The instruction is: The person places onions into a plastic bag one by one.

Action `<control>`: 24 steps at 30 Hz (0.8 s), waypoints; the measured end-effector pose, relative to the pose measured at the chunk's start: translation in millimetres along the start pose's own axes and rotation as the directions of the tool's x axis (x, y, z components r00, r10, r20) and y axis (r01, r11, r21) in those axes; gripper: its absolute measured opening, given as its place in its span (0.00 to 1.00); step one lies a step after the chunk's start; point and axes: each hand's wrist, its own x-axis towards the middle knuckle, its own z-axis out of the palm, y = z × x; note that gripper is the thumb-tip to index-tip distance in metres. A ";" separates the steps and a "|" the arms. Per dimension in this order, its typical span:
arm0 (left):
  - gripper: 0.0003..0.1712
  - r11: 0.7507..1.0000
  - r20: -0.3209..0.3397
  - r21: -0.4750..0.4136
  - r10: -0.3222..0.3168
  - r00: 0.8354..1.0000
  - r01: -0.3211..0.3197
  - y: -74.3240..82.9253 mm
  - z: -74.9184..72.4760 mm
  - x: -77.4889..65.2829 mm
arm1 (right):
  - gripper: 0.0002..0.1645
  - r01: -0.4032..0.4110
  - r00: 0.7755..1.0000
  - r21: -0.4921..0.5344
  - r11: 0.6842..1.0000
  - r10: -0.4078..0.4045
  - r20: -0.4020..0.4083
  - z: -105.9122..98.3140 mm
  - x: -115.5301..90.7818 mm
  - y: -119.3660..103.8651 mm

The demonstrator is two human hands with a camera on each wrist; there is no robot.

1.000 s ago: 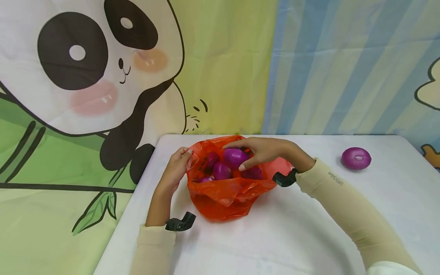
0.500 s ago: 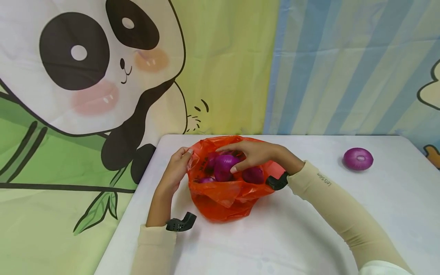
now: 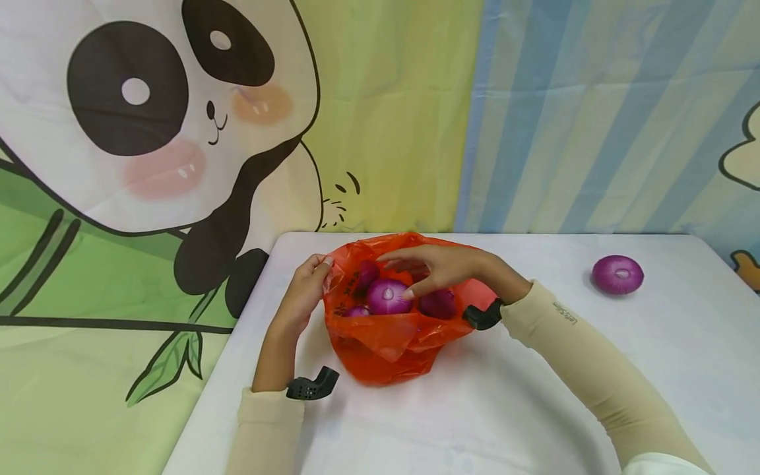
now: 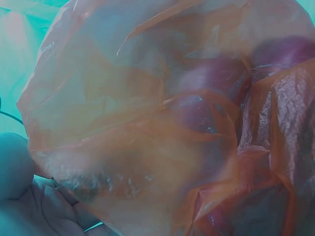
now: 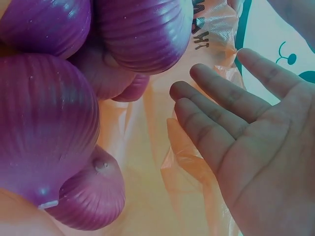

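A red plastic bag (image 3: 380,359) holds several purple onions and stands on the white table. My left hand (image 3: 301,293) pinches the bag's left rim between thumb and fingers. In the left wrist view, the translucent bag wall (image 4: 123,113) fills most of the picture, with part of the hand (image 4: 47,209) at the lower left. Over the bag's mouth is my right hand (image 3: 445,265), fingers extended and thumb tip at a purple onion (image 3: 387,297). The right wrist view has these fingers (image 5: 216,98) straight and apart from the large onion (image 5: 44,108) and its neighbours.
A single purple onion (image 3: 617,275) lies on the white table (image 3: 534,396), toward the back right. Behind the table hangs a cloth backdrop (image 3: 386,119) with a panda and stripes.
My right hand moved left and lower with the purple onion, then let go of it among the others in the bag. The left hand stays at the rim.
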 end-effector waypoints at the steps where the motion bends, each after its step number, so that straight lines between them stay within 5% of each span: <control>1: 0.15 1.000 0.000 0.001 -0.001 1.000 0.001 0.0 0.0 0.1 | 0.42 0.001 1.000 -0.005 1.000 -0.001 -0.006 -0.3 -1.1 0.7; 24: 0.16 1.000 -0.031 0.010 -0.013 0.999 0.013 -1.0 1.2 2.5 | 0.38 0.022 0.985 0.000 1.000 -0.022 -0.169 -16.0 -52.4 3.6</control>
